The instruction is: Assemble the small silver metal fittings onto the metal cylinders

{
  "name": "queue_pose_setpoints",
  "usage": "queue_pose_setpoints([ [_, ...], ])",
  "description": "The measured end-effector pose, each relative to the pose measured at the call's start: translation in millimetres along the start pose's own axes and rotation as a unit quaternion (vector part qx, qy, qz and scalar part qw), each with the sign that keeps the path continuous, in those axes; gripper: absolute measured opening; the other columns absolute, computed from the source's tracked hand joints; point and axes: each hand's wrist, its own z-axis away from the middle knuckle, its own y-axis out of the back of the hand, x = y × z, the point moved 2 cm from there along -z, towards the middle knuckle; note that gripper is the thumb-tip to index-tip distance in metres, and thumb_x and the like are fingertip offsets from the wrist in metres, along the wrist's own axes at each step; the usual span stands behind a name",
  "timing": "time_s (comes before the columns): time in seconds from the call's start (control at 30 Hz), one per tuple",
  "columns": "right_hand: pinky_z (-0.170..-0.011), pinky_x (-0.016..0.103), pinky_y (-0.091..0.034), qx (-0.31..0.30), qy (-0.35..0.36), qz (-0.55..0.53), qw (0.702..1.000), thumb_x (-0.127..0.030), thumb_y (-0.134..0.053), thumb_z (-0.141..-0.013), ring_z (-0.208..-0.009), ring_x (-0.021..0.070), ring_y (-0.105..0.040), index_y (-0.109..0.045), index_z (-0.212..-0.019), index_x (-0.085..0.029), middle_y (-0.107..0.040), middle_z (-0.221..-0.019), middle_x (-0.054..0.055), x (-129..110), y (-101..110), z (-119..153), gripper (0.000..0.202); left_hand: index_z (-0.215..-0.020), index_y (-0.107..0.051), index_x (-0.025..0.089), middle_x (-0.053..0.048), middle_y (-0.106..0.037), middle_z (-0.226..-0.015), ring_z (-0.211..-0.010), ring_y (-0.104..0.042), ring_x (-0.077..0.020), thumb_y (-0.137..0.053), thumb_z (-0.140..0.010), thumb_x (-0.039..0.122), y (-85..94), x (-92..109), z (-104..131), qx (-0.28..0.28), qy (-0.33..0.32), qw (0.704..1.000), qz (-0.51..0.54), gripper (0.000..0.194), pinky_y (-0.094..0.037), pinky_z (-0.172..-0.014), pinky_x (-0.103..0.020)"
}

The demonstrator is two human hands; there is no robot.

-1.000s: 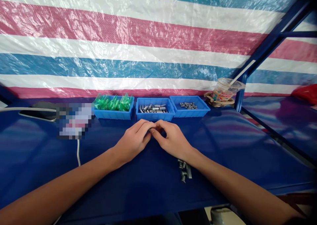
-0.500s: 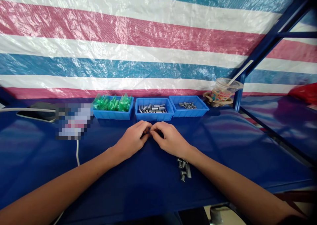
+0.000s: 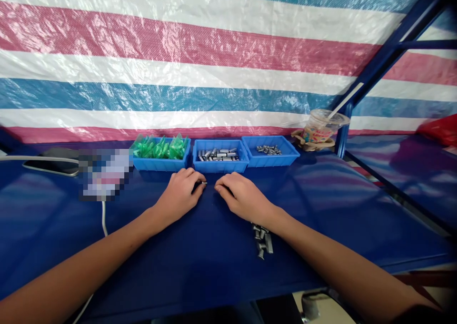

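Between the thumb and forefinger of my left hand (image 3: 181, 191) is a small silvery metal part (image 3: 204, 183), its end just showing. My right hand (image 3: 243, 196) is a short way to the right, thumb and fingers pinched together; whatever they hold, if anything, is hidden. Both hands are low over the blue table, in front of a blue bin of metal cylinders (image 3: 220, 164). Beside and partly under my right wrist lies a small cluster of metal parts (image 3: 262, 240).
Left of the middle bin stands a bin of green plastic pieces (image 3: 160, 164); to its right, a bin of small metal parts (image 3: 273, 160). A cup with a straw (image 3: 319, 128) is at the back right. A phone (image 3: 50, 166) and white cable (image 3: 104, 219) lie left.
My hands were together at the fingertips and are now apart. The left has moved left with the small metal part; the right has stayed nearly in place.
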Motion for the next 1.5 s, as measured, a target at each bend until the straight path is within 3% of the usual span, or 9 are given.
queue_pose_setpoints([
  [0.13,-0.073,0.031,-0.04,0.017,-0.009,0.02,1.0,-0.025,-0.035,-0.095,-0.078,0.0172,-0.053,-0.059,-0.085,-0.016,-0.064,-0.083,0.006,-1.1,1.0,-0.5,0.027,-0.092,-0.058,0.018,-0.002,-0.063,-0.085,-0.081,-0.057,-0.0154,-0.052,-0.086,0.019,6.6,14.5,2.0,0.059,-0.065,0.992,0.088,0.009,-0.047,-0.075,-0.028],
  [0.3,-0.067,0.027,-0.039,0.017,0.035,-0.017,0.999,-0.023,-0.034,-0.095,-0.071,0.0145,-0.052,-0.054,-0.08,-0.016,-0.06,-0.076,0.004,-3.1,1.0,0.8,0.027,-0.089,-0.055,0.018,0.002,-0.056,-0.074,-0.065,-0.052,-0.01,-0.057,-0.081,0.017,7.4,24.9,6.6,0.106,-0.067,0.985,0.114,0.008,-0.044,-0.06,-0.021],
  [0.57,-0.06,0.028,-0.035,0.006,0.084,0.004,0.996,-0.02,-0.032,-0.093,-0.061,0.0141,-0.045,-0.046,-0.073,-0.018,-0.052,-0.066,0.002,-4.5,-0.5,0.8,0.025,-0.084,-0.05,0.019,0.004,-0.055,-0.074,-0.063,-0.051,-0.0079,-0.057,-0.077,0.013,7.5,26.4,7.5,0.105,-0.069,0.98,0.155,0.012,-0.042,-0.059,-0.019],
  [0.8,-0.065,0.028,-0.041,-0.011,0.107,-0.032,0.994,-0.015,-0.035,-0.091,-0.069,0.0148,-0.051,-0.049,-0.087,-0.017,-0.057,-0.077,0.005,-2.7,5.7,1.7,0.015,-0.086,-0.05,0.019,0.003,-0.056,-0.076,-0.066,-0.052,-0.0083,-0.057,-0.076,0.012,6.8,25.3,6.2,0.109,-0.058,0.978,0.17,0.014,-0.043,-0.059,-0.019],
  [1.03,-0.072,0.029,-0.044,-0.011,0.049,-0.087,0.995,-0.023,-0.039,-0.093,-0.08,0.0152,-0.057,-0.056,-0.095,-0.017,-0.063,-0.088,0.005,-3.6,9.6,1.6,0.018,-0.087,-0.051,0.019,0.001,-0.059,-0.081,-0.073,-0.053,-0.0108,-0.055,-0.082,0.014,6.1,23.9,6.5,0.134,-0.079,0.979,0.129,0.008,-0.044,-0.067,-0.022],
  [1.17,-0.069,0.028,-0.043,0.04,0.04,-0.09,0.994,-0.019,-0.046,-0.089,-0.077,0.0149,-0.057,-0.057,-0.09,-0.018,-0.063,-0.083,0.003,-2.9,9.0,1.2,0.012,-0.09,-0.052,0.019,0.001,-0.058,-0.081,-0.071,-0.053,-0.0109,-0.057,-0.08,0.016,6.3,22.8,3.5,0.093,-0.038,0.98,0.171,0.011,-0.043,-0.063,-0.022],
  [1.33,-0.069,0.028,-0.043,0.108,0.047,-0.08,0.99,-0.016,-0.05,-0.085,-0.075,0.015,-0.055,-0.057,-0.093,-0.019,-0.061,-0.079,0.002,-0.6,9.7,0.2,0.011,-0.091,-0.056,0.016,0.003,-0.053,-0.068,-0.052,-0.045,-0.0076,-0.049,-0.086,0.028,7.4,20.6,-2.5,-0.072,0.08,0.931,0.348,0.015,-0.037,-0.048,-0.02],
  [1.4,-0.069,0.028,-0.043,0.109,0.072,-0.072,0.989,-0.015,-0.05,-0.084,-0.074,0.0151,-0.054,-0.058,-0.092,-0.019,-0.06,-0.077,0.002,-1.5,9.2,0.3,0.011,-0.087,-0.058,0.016,0.003,-0.052,-0.066,-0.05,-0.042,-0.007,-0.044,-0.089,0.034,8.5,20.4,-3.1,-0.088,0.097,0.917,0.376,0.023,-0.034,-0.047,-0.02],
  [1.5,-0.07,0.028,-0.043,0.109,0.092,-0.074,0.987,-0.014,-0.05,-0.084,-0.073,0.0149,-0.054,-0.059,-0.092,-0.019,-0.059,-0.075,0.002,-3.6,9.0,0.7,0.013,-0.084,-0.06,0.016,0.002,-0.054,-0.067,-0.054,-0.045,-0.0077,-0.045,-0.089,0.035,7.0,19.5,-2.6,-0.068,0.097,0.923,0.367,0.025,-0.036,-0.05,-0.02],
])
